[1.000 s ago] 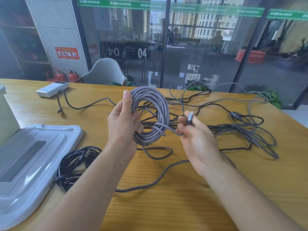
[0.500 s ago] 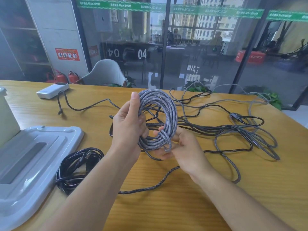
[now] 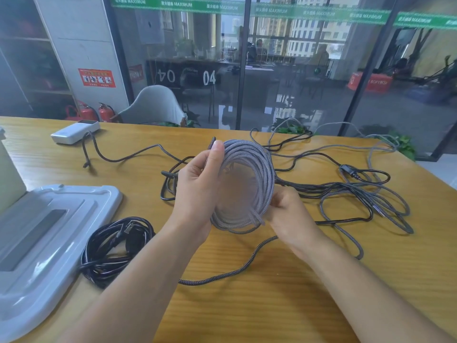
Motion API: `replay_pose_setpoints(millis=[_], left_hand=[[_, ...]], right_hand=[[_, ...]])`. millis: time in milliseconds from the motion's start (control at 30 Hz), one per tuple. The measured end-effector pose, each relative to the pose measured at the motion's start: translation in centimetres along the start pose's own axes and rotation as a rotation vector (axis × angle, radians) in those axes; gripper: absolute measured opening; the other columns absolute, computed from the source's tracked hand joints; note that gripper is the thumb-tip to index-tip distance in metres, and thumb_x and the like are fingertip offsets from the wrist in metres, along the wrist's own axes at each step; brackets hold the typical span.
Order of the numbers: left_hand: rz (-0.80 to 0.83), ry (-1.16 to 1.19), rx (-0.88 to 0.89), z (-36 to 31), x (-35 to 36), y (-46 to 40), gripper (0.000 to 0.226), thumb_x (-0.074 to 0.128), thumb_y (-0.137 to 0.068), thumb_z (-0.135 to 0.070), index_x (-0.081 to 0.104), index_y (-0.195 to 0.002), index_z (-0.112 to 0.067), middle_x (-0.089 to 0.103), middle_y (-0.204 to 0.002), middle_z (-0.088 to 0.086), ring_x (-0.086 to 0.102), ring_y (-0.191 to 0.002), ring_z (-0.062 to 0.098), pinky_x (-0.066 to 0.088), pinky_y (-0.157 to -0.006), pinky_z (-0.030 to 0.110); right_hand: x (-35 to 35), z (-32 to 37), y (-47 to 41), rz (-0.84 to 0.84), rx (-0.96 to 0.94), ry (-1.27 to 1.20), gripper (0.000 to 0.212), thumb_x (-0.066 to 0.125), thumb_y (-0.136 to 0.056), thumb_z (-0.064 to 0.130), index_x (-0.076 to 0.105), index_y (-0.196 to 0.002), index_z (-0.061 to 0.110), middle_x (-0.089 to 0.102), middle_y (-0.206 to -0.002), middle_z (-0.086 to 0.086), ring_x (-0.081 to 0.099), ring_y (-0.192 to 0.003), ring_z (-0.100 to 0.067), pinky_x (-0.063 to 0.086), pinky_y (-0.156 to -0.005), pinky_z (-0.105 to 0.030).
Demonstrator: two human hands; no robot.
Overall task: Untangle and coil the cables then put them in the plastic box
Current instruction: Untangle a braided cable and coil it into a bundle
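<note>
— Midway through the job, then? Which step was in hand?

— Apparently the coiling. Seen from the head camera, a person held a thick round coil of grey braided cable [image 3: 249, 186] upright above the yellow wooden table [image 3: 284, 293]. The winding looked nearly finished, with its tail being wrapped or tucked at the lower right of the ring.

— And the hands?

— The left hand [image 3: 197, 191] clamped the coil's left side, thumb raised along the top of the ring and fingers curled through it. The right hand [image 3: 288, 214] was closed on the lower right edge of the loops, fingers bent around the strands. Both forearms reached in from the bottom of the frame, wrists close together.

— What did the next move call for?

— Probably securing the loose end so the ring would hold, then carrying it left toward the pale grey plastic box lid [image 3: 49, 226] at the table's near left edge. The box itself was barely in view.

— What else remained?

— A finished bundle of glossy black cable [image 3: 116, 246] lay just beside the lid, not yet boxed. A loose tangle of black and grey cords [image 3: 346, 191] sprawled behind the hands, plainly not sorted yet.
</note>
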State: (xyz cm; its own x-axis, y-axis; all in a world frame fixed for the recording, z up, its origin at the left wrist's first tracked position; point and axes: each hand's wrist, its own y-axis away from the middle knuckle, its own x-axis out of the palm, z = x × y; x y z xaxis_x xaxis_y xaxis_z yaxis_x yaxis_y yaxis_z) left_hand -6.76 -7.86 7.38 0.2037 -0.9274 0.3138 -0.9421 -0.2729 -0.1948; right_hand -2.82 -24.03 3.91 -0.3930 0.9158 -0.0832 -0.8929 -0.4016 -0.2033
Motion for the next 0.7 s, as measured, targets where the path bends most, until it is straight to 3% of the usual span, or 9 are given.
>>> replay_pose_setpoints(millis=[167,267,367,433,500,567,700], left_hand=[[-0.03,-0.018,0.001,0.0,-0.1,-0.2,0.034,0.057,-0.102,-0.051,0.071,-0.089,-0.023,0.026,-0.062,0.0,0.023,-0.051,0.015,0.025,-0.043,0.026],[-0.049,-0.016,-0.009,0.0,0.0,-0.2,0.035,0.057,-0.102,-0.051,0.071,-0.094,-0.02,0.022,-0.066,0.003,0.02,-0.054,0.016,0.022,-0.044,0.027],[-0.09,-0.032,0.007,0.1,-0.1,-0.3,0.039,0.058,-0.102,-0.051,0.073,-0.095,-0.016,0.024,-0.065,0.002,0.021,-0.054,0.017,0.022,-0.044,0.028],[-0.125,-0.048,0.026,0.2,-0.4,-0.5,0.045,0.059,-0.102,-0.05,0.07,-0.098,-0.007,0.021,-0.066,0.007,0.018,-0.057,0.021,0.019,-0.047,0.033],[-0.149,-0.064,0.047,0.2,-0.6,-0.7,0.047,0.059,-0.102,-0.049,0.067,-0.098,-0.002,0.02,-0.069,0.009,0.016,-0.065,0.029,0.016,-0.054,0.041],[-0.156,-0.095,0.073,0.3,-0.7,-0.8,0.046,0.06,-0.103,-0.049,0.064,-0.091,-0.004,0.024,-0.064,0.004,0.016,-0.066,0.031,0.016,-0.055,0.043],[-0.148,-0.14,0.145,0.5,-0.2,-0.4,0.046,0.059,-0.104,-0.047,0.057,-0.078,-0.009,0.027,-0.059,-0.001,0.017,-0.06,0.029,0.017,-0.052,0.044]], right_hand=[[-1.0,0.3,0.0,0.134,0.05,-0.233,0.021,0.07,-0.083,0.005,0.084,-0.095,0.016,0.078,-0.114,-0.002,0.074,-0.108,-0.016,0.058,-0.087,-0.028],[-1.1,0.2,-0.2,0.107,0.069,-0.365,0.031,0.068,-0.084,0.001,0.078,-0.111,0.01,0.078,-0.106,-0.008,0.075,-0.106,-0.021,0.06,-0.084,-0.031],[-1.2,0.5,-0.4,0.127,0.124,-0.467,0.035,0.052,-0.098,-0.005,0.068,-0.128,-0.001,0.076,-0.115,-0.016,0.073,-0.109,-0.026,0.061,-0.089,-0.037],[-1.4,0.9,-0.3,0.17,0.17,-0.543,0.042,0.041,-0.101,0.003,0.059,-0.138,-0.006,0.071,-0.124,-0.023,0.069,-0.117,-0.034,0.057,-0.1,-0.046],[-1.4,1.5,0.1,0.255,0.169,-0.608,0.053,0.044,-0.095,0.014,0.05,-0.144,-0.004,0.066,-0.131,-0.026,0.065,-0.123,-0.038,0.052,-0.106,-0.05],[-1.1,2.1,0.5,0.299,0.102,-0.512,0.055,0.055,-0.09,0.015,0.051,-0.144,0.002,0.068,-0.128,-0.02,0.066,-0.119,-0.034,0.053,-0.102,-0.044],[0.9,2.3,1.2,0.127,-0.037,-0.174,0.063,0.083,-0.083,0.013,0.055,-0.14,0.018,0.064,-0.104,-0.008,0.064,-0.097,-0.017,0.054,-0.088,-0.029]])
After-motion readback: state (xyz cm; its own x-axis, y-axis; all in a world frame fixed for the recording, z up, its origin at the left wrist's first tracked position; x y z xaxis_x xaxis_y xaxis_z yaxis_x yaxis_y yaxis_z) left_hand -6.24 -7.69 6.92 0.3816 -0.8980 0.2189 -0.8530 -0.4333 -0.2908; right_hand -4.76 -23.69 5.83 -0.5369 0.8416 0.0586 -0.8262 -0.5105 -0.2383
